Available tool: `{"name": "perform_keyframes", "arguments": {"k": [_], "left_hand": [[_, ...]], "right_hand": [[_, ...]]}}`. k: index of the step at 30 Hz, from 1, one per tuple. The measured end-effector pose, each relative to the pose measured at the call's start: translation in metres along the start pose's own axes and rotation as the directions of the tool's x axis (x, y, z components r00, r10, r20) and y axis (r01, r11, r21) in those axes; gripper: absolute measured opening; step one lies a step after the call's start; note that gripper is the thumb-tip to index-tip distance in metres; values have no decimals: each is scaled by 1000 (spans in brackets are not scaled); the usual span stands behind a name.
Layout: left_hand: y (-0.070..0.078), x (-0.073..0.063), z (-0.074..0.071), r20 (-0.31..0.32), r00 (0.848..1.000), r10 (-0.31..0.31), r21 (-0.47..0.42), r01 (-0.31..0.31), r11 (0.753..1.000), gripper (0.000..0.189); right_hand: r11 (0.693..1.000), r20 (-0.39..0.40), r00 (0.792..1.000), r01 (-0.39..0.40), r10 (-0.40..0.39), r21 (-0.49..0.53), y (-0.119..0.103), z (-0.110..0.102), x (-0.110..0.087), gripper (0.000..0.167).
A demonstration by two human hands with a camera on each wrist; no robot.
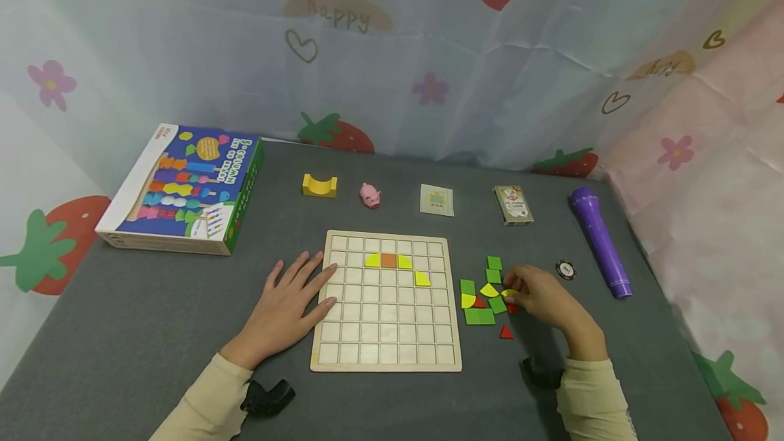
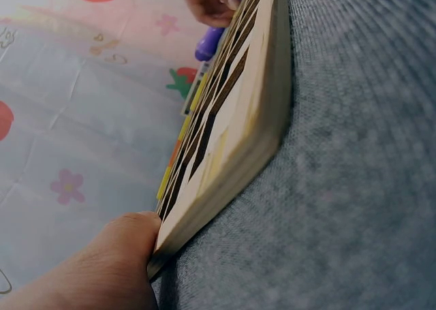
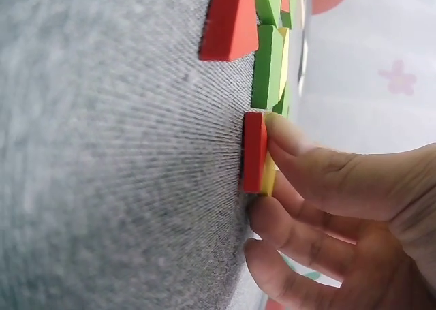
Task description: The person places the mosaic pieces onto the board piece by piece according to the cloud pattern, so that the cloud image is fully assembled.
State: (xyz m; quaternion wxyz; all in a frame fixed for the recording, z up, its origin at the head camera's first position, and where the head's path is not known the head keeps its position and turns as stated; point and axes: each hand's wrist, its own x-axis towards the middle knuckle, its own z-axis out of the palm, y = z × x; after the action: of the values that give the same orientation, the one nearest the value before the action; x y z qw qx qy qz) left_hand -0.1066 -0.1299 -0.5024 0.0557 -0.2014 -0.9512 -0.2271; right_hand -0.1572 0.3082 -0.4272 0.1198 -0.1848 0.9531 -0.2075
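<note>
My left hand (image 1: 284, 308) lies with spread fingers at the left edge of a wooden grid board (image 1: 388, 333); its thumb (image 2: 119, 252) touches the board's side. On the board, an orange square block (image 1: 388, 260) sits between two yellow quarter-round blocks (image 1: 372, 260), and another yellow block (image 1: 422, 279) is lower right. Right of the board, my right hand (image 1: 548, 301) pinches a yellow quarter-round block (image 1: 508, 292) between thumb and fingers, close over a red block (image 3: 253, 153). Green square blocks (image 1: 480, 316), a loose yellow block (image 1: 488, 290) and a red triangle block (image 1: 506, 332) lie beside it.
Along the back stand a boxed game (image 1: 184, 189), a yellow arched block (image 1: 319, 186), a pink pig figure (image 1: 370, 195), a pattern card (image 1: 437, 200) and a playing-card box (image 1: 513, 205). A purple flashlight (image 1: 601, 243) and a round chip (image 1: 566, 269) lie at right.
</note>
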Motion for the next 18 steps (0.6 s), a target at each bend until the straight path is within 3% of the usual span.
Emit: {"name": "perform_keyframes", "arguments": {"k": [9,18], "left_hand": [[0,0,-1,-4,1000,4,1,-4,1000,59],[0,0,-1,-2,1000,0,-2,0,1000,59]], "right_hand": [[999,-29,999,30,-31,-38,-4,-2,-2,4],[999,-108,994,4,-9,-47,-18,-6,-2,5]]}}
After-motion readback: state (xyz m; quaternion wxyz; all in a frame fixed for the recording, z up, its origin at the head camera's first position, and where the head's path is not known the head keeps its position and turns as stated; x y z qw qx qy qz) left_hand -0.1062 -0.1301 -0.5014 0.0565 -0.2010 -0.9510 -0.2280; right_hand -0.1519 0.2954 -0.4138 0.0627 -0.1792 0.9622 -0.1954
